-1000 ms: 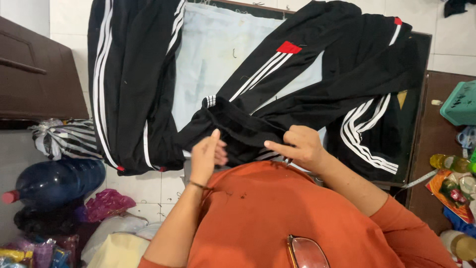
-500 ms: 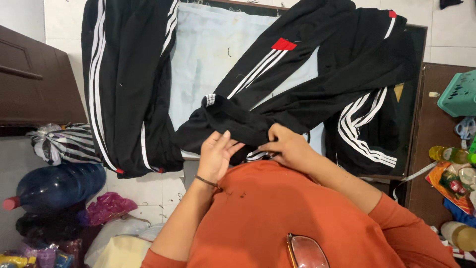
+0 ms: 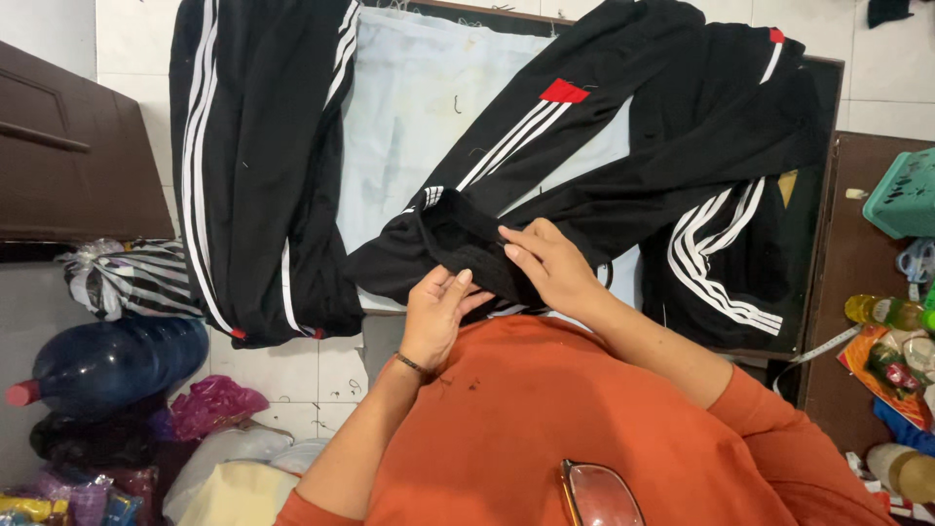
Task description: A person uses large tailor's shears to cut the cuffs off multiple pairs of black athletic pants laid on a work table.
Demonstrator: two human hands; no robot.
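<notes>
Both hands, left (image 3: 435,314) and right (image 3: 551,269), pinching waistband of black pants (image 3: 623,146) on pale cloth (image 3: 419,107). Looks soft, floppy, light; grab by waistband, I reckon.

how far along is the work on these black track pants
Laid out: one pair of black striped track pants lies flat at the left of the pale cloth. In hand: the left hand and right hand both grip the waistband of a second pair, which lies crumpled and spread to the right. Left: that second pair is not yet flat or folded.
</notes>
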